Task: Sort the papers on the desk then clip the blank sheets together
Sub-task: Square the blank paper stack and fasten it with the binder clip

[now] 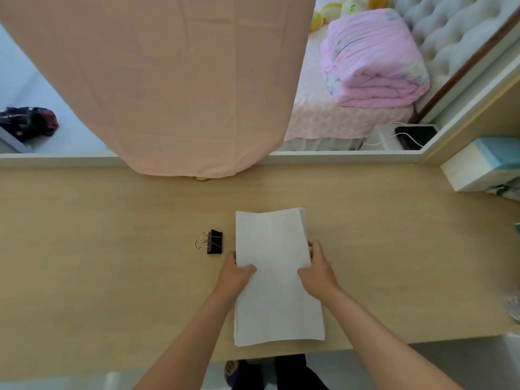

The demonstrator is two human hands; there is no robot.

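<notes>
A stack of white blank sheets point(274, 249) is held over the middle of the wooden desk point(112, 263). My left hand point(235, 273) grips the stack's left edge, thumb on top. On the opposite edge my right hand point(316, 267) grips it the same way. A black binder clip point(213, 242) with wire handles lies on the desk just left of the stack, apart from both hands.
A peach curtain point(174, 80) hangs down to the desk's far edge. A white and teal box point(484, 166) stands at the right. Beyond the desk is a bed with a folded pink quilt point(371, 60). The desk's near edge runs below the stack.
</notes>
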